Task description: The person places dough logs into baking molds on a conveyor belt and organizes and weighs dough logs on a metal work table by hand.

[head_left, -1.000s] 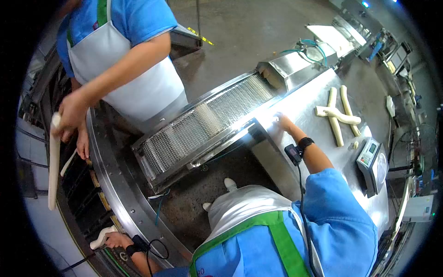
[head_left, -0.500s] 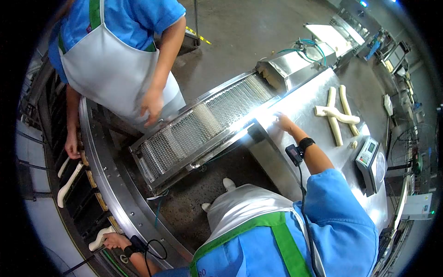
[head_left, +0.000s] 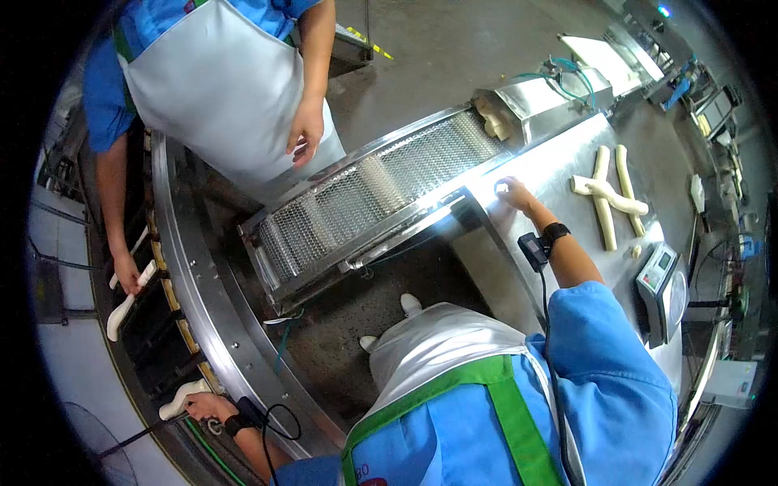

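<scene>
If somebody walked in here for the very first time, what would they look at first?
Probably the shiny mesh belt slanting across the middle. Next might come the three long pale rolls on the steel table at the right, one lying across the others, near a scale. At lower left, the wearer's left hand touches another pale roll.

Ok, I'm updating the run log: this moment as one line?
left hand: touching white, curved, dough-like roll | right hand: at shiny steel table
</scene>
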`<action>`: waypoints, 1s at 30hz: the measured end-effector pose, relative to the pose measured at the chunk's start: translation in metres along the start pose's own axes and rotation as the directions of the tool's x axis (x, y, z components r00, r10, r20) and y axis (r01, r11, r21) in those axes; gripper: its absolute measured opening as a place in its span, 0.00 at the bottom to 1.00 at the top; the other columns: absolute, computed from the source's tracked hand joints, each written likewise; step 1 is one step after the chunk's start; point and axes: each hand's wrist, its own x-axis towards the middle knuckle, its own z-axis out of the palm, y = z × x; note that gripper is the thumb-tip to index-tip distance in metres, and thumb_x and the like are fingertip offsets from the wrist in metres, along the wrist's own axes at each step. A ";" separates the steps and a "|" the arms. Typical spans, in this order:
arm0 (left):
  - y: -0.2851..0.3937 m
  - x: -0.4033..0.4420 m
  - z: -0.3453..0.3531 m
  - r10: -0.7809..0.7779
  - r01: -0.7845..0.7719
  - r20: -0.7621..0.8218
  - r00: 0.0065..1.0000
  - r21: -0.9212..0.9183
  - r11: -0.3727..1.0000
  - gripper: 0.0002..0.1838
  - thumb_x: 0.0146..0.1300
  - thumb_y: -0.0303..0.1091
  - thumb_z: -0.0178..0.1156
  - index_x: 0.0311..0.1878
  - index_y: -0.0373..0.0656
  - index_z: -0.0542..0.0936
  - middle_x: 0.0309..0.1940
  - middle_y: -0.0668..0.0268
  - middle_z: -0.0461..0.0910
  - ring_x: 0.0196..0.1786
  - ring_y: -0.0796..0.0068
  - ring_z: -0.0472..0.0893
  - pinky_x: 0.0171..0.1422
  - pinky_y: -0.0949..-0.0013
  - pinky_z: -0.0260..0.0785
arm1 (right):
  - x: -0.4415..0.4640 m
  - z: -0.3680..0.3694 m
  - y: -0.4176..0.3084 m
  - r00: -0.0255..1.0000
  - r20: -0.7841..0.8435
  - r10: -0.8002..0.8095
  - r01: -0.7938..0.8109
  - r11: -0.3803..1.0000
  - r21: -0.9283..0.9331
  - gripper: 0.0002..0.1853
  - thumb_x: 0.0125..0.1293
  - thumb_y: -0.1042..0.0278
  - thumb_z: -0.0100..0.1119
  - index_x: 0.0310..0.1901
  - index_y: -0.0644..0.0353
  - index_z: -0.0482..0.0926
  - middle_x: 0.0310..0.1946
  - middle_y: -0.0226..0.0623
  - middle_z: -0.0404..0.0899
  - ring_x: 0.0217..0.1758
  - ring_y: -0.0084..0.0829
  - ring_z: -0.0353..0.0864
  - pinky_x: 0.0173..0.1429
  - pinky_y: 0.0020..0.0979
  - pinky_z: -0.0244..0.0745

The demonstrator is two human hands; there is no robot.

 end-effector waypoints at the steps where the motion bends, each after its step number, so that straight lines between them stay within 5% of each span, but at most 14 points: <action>1: -0.011 0.007 0.008 -0.006 0.006 -0.001 1.000 0.004 1.000 0.21 0.54 0.47 0.40 0.42 0.38 0.64 0.36 0.57 0.65 0.39 0.58 0.67 0.36 0.65 0.62 | 0.000 0.000 0.001 0.999 -0.027 -0.034 0.032 0.998 -0.060 0.09 0.44 0.67 0.53 0.30 0.57 0.74 0.36 0.42 0.68 0.40 0.36 0.67 0.43 0.31 0.65; 3: -0.033 0.016 0.030 0.126 -0.131 -0.136 0.983 -0.030 0.991 0.21 0.54 0.47 0.40 0.41 0.38 0.65 0.38 0.56 0.66 0.40 0.57 0.66 0.38 0.65 0.62 | 0.004 -0.003 -0.001 0.996 -0.056 -0.074 0.066 0.990 -0.128 0.09 0.45 0.67 0.52 0.30 0.57 0.75 0.35 0.39 0.70 0.37 0.31 0.69 0.38 0.29 0.67; 5: -0.014 -0.003 0.006 0.331 -0.246 -0.117 0.936 0.455 0.856 0.17 0.56 0.42 0.38 0.39 0.38 0.67 0.37 0.56 0.68 0.38 0.61 0.68 0.37 0.68 0.62 | 0.011 -0.006 -0.002 0.965 0.101 0.242 -0.255 0.958 0.134 0.12 0.47 0.64 0.53 0.35 0.59 0.73 0.36 0.37 0.70 0.39 0.30 0.68 0.41 0.30 0.65; 7: 0.002 -0.007 -0.010 -0.026 0.028 0.020 0.999 -0.077 0.997 0.23 0.55 0.47 0.42 0.47 0.40 0.65 0.48 0.53 0.61 0.50 0.60 0.61 0.50 0.58 0.55 | 0.012 -0.018 -0.013 0.951 0.098 0.295 -0.311 0.912 0.269 0.15 0.49 0.62 0.52 0.38 0.60 0.71 0.36 0.37 0.69 0.40 0.29 0.67 0.42 0.30 0.64; 9: -0.105 0.048 0.078 0.243 -0.193 0.104 0.964 -0.348 0.917 0.17 0.56 0.41 0.44 0.41 0.37 0.68 0.42 0.55 0.68 0.40 0.66 0.69 0.45 0.64 0.62 | 0.035 -0.008 -0.009 0.969 0.060 0.238 -0.239 0.859 0.453 0.22 0.53 0.56 0.48 0.48 0.58 0.65 0.41 0.36 0.67 0.44 0.29 0.66 0.47 0.31 0.62; 12: -0.045 -0.006 0.035 0.312 -0.322 -0.084 0.946 -0.169 0.931 0.17 0.55 0.39 0.44 0.39 0.34 0.69 0.40 0.53 0.69 0.43 0.62 0.68 0.47 0.65 0.61 | 0.035 -0.029 -0.104 0.969 0.240 0.060 -0.226 0.604 0.764 0.23 0.57 0.54 0.42 0.53 0.52 0.58 0.49 0.36 0.62 0.52 0.30 0.61 0.56 0.33 0.54; 14: -0.042 -0.016 0.016 0.339 -0.371 -0.298 0.892 -0.056 0.927 0.17 0.55 0.38 0.44 0.37 0.32 0.70 0.39 0.52 0.69 0.44 0.60 0.67 0.48 0.65 0.60 | 0.085 -0.031 -0.047 0.933 0.328 0.148 -0.323 0.745 0.584 0.20 0.57 0.54 0.42 0.47 0.55 0.61 0.42 0.38 0.63 0.43 0.30 0.63 0.44 0.32 0.62; 17: -0.007 -0.029 -0.014 0.056 -0.067 -0.071 0.996 -0.159 0.985 0.19 0.59 0.40 0.40 0.49 0.38 0.63 0.51 0.49 0.56 0.50 0.52 0.60 0.52 0.58 0.54 | 0.109 -0.030 -0.022 0.951 0.124 0.284 -0.309 0.865 0.396 0.22 0.56 0.47 0.40 0.31 0.62 0.72 0.19 0.34 0.70 0.18 0.27 0.68 0.22 0.28 0.64; 19: -0.011 -0.023 -0.019 0.068 -0.081 -0.078 0.995 -0.178 0.981 0.19 0.59 0.41 0.39 0.50 0.39 0.62 0.52 0.49 0.55 0.52 0.52 0.59 0.52 0.58 0.54 | 0.138 -0.011 -0.041 0.800 0.074 0.596 -0.599 0.784 0.163 0.33 0.50 0.36 0.39 0.27 0.65 0.76 0.33 0.44 0.73 0.33 0.36 0.71 0.35 0.35 0.66; 21: -0.020 -0.018 -0.015 0.109 -0.123 -0.104 0.989 -0.138 0.983 0.19 0.59 0.42 0.39 0.49 0.40 0.62 0.52 0.50 0.55 0.53 0.52 0.59 0.52 0.59 0.54 | 0.153 0.028 0.025 0.924 -0.014 0.383 -0.380 0.911 -0.160 0.28 0.54 0.43 0.39 0.30 0.65 0.75 0.29 0.41 0.73 0.33 0.35 0.71 0.34 0.34 0.66; 22: -0.017 -0.018 -0.016 0.062 -0.087 -0.131 0.989 -0.197 0.977 0.19 0.58 0.43 0.42 0.47 0.40 0.64 0.50 0.51 0.57 0.50 0.53 0.61 0.51 0.60 0.55 | 0.145 0.042 0.024 0.992 -0.085 -0.093 0.017 0.764 -0.644 0.26 0.55 0.45 0.40 0.31 0.65 0.74 0.27 0.39 0.73 0.30 0.35 0.71 0.32 0.34 0.66; 24: -0.011 -0.019 -0.024 0.054 -0.080 -0.144 0.988 -0.180 0.980 0.19 0.57 0.43 0.42 0.47 0.40 0.64 0.50 0.51 0.57 0.50 0.53 0.61 0.51 0.60 0.55 | 0.141 0.018 0.000 0.966 0.053 -0.253 0.214 0.667 -0.714 0.11 0.55 0.62 0.43 0.27 0.62 0.70 0.19 0.40 0.71 0.22 0.31 0.72 0.25 0.33 0.66; 26: -0.010 -0.018 -0.029 0.049 -0.076 -0.139 0.989 -0.199 0.977 0.19 0.57 0.42 0.43 0.47 0.40 0.64 0.51 0.51 0.56 0.52 0.53 0.59 0.51 0.60 0.55 | 0.122 0.019 -0.013 0.994 0.064 -0.085 0.098 0.968 -0.232 0.13 0.53 0.59 0.46 0.26 0.61 0.69 0.20 0.35 0.69 0.24 0.29 0.70 0.27 0.31 0.66; 30: -0.016 -0.013 -0.026 0.047 -0.066 -0.097 0.994 -0.203 0.977 0.19 0.57 0.42 0.42 0.47 0.40 0.64 0.51 0.50 0.56 0.53 0.52 0.58 0.52 0.59 0.54 | 0.070 0.000 -0.050 0.925 0.071 -0.373 0.371 0.928 0.038 0.09 0.50 0.68 0.50 0.34 0.59 0.66 0.28 0.28 0.67 0.30 0.25 0.68 0.32 0.26 0.66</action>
